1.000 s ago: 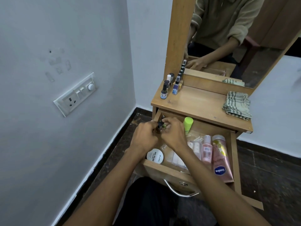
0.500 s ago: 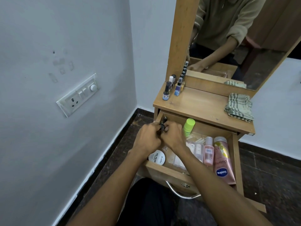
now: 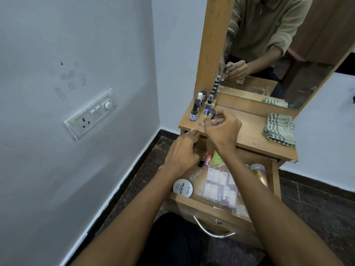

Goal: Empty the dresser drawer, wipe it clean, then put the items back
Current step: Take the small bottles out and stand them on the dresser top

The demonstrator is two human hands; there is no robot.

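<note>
On the wall far to the left of both hands sits a white switch plate (image 3: 90, 114). The left hand (image 3: 182, 152) is at the back left corner of the open drawer (image 3: 201, 206), its fingers curled under the edge of the bench (image 3: 249, 131); what they hold I cannot tell. Just behind it, below the wrist, a round white jar (image 3: 182, 188) marked "NAIL POLISH" lies in the drawer, and to the right of this hand are a small red-capped tube (image 3: 207, 160) and clear packets of press-on nails (image 3: 221, 185). The right hand (image 3: 222, 127) is above the bench and pinches a small nail polish bottle (image 3: 211, 113) with a dark cap. Just left of it and beyond it stands a row of similar bottles (image 3: 194, 112). Far to its right lies a folded checked cloth (image 3: 279, 129).
</note>
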